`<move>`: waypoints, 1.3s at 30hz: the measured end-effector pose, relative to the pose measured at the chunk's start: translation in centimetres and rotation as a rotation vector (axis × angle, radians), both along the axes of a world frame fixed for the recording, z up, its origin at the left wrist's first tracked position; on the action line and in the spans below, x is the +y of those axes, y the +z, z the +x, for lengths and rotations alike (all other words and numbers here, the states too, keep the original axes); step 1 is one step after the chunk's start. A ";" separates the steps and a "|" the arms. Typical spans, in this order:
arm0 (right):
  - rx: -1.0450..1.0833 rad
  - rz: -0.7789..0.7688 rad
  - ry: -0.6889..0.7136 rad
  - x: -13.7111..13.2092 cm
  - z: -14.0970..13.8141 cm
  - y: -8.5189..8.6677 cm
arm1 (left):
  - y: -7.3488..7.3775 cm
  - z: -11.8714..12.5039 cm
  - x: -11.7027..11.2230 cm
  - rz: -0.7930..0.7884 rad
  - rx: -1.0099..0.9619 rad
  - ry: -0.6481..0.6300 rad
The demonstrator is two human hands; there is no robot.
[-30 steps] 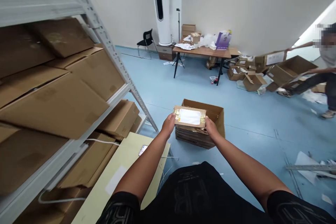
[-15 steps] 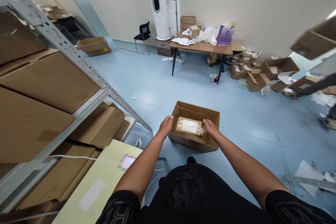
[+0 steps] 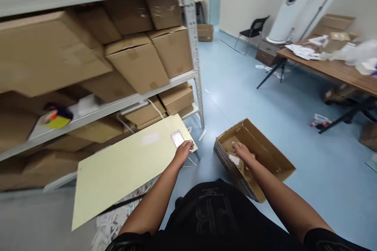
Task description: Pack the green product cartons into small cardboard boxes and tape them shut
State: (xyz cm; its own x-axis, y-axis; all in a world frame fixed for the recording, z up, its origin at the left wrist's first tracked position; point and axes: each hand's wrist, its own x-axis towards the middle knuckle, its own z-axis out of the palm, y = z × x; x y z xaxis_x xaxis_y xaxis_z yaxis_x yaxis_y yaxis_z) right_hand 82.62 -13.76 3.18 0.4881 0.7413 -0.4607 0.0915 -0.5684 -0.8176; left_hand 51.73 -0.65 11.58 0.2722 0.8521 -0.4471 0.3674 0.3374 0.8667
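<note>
An open cardboard box (image 3: pixel 266 155) stands on the blue floor in front of me. My right hand (image 3: pixel 241 150) reaches inside it, fingers curled on a flat cardboard packet with a white label (image 3: pixel 235 159) that lies in the box. My left hand (image 3: pixel 184 151) is over the corner of a pale yellow-green board (image 3: pixel 123 164), fingers loosely apart, right beside a phone (image 3: pixel 177 139) lying on the board. It holds nothing that I can see.
A grey metal shelf rack (image 3: pixel 193 51) stacked with cardboard boxes fills the left. A wooden table (image 3: pixel 332 70) with papers and boxes stands at the right, a black chair (image 3: pixel 253 31) behind. White cables and strips lie under the board.
The packet went from held above the box down into it. My left hand left the packet and moved to the board by the phone. My view swung left toward the shelves.
</note>
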 end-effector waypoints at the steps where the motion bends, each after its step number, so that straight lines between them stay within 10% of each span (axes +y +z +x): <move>1: 0.000 0.008 0.035 0.7 -1.2 0.3 | 0.3 -1.6 -0.7 0.001 -0.006 0.033; 9: 0.016 0.071 0.274 4.5 -12.9 3.0 | 0.4 -15.7 -6.7 0.048 -0.090 0.280; 22: 0.090 0.010 0.602 3.4 -38.0 6.2 | 0.6 -39.5 -20.1 0.069 -0.118 0.679; 39: 0.105 -0.071 1.421 14.1 -64.3 3.5 | -1.8 -49.4 -29.1 0.045 0.050 1.404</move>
